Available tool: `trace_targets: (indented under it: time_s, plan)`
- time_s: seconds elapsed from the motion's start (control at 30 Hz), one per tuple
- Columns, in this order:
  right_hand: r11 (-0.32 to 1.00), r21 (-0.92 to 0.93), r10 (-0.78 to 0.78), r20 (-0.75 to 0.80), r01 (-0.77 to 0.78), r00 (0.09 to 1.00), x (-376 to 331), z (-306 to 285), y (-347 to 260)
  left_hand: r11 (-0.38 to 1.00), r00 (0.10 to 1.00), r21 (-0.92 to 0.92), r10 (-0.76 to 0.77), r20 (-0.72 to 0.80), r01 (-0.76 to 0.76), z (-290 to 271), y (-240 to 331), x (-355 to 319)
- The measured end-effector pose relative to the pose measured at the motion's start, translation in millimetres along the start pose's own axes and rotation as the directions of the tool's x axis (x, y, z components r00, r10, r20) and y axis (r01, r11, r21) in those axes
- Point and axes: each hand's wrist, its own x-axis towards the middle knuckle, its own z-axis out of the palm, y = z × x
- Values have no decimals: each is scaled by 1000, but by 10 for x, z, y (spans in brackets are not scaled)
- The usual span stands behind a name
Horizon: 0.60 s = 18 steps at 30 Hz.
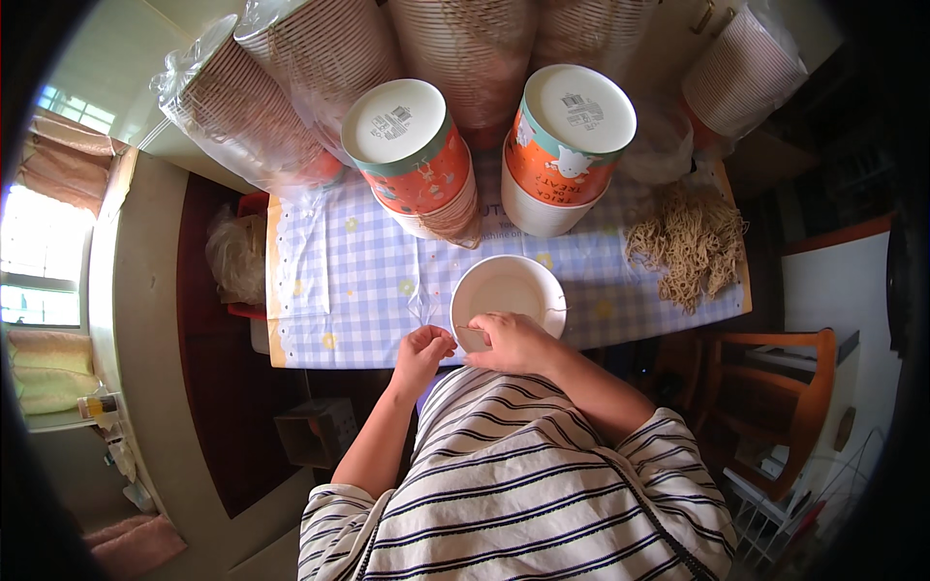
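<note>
A person in a white top with dark stripes sits at a table covered in a blue-and-white checked cloth. The left hand is closed, pinching the end of a thin pale string; the right hand grips the near rim of a round white paper bowl, fingers curled over it. Beyond the bowl stand two upturned stacks of orange-and-white printed paper bowls, a heap of tan string loops to the right, and plastic-wrapped bowl stacks behind.
</note>
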Motion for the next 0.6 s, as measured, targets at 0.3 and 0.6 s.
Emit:
trace_targets:
  time_s: [0.3, 0.6]
  plan:
    - [980, -174, -104, -31, 97, 994, -114, -99, 200, 977, 987, -178, -99, 125, 121, -23, 19, -41]
    - [977, -153, -175, -179, 149, 968, -186, -230, 116, 981, 961, -177, 122, 247, -79, 7, 310, -70]
